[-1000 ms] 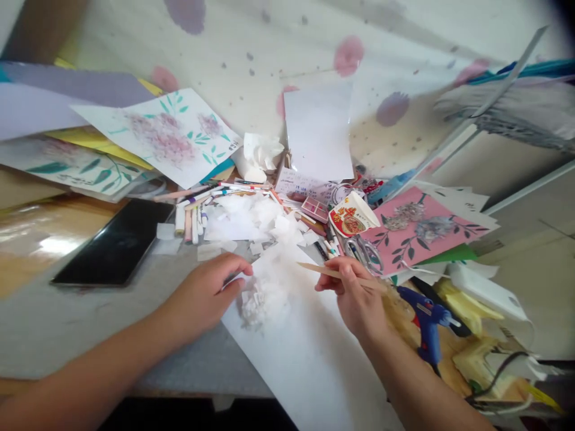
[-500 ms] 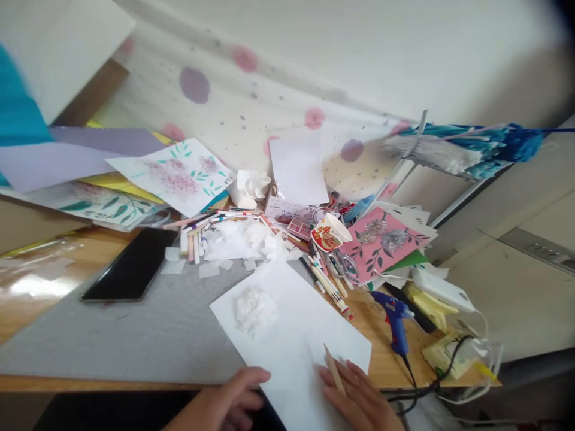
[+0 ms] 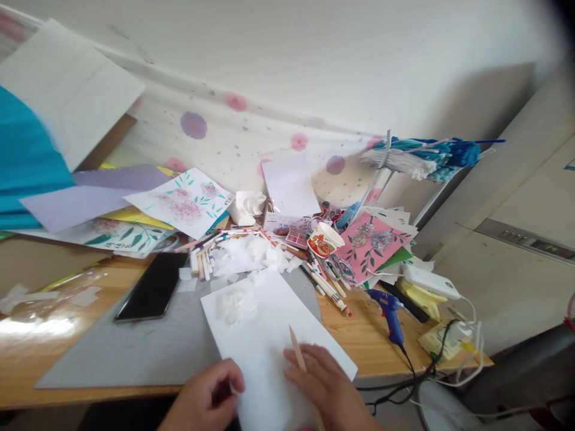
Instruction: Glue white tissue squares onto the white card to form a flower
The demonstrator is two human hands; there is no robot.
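A sheet of white paper (image 3: 265, 335) lies at a slant on the grey mat, its lower end reaching past the table's front edge. Near its upper left corner sits a round clump of white petal-like paper bits (image 3: 237, 304). My left hand (image 3: 204, 395) is curled at the sheet's left edge, with thumb and forefinger bent around that edge. Over the sheet's lower right lies my right hand (image 3: 321, 383), its fingers closed round a pale pointed wooden stick (image 3: 296, 347). The stick's tip points up and away from me, over the paper.
A phone (image 3: 153, 286) rests on the grey mat (image 3: 121, 350). Behind are markers (image 3: 203, 263), torn white scraps (image 3: 251, 251) and a paper cup (image 3: 324, 239). At the right are a blue glue gun (image 3: 390, 314), cables and a pink flower card (image 3: 372, 245).
The camera view has shifted. The sheet and my right hand with the stick have moved slightly left, and my left fingers have curled in at the paper's edge.
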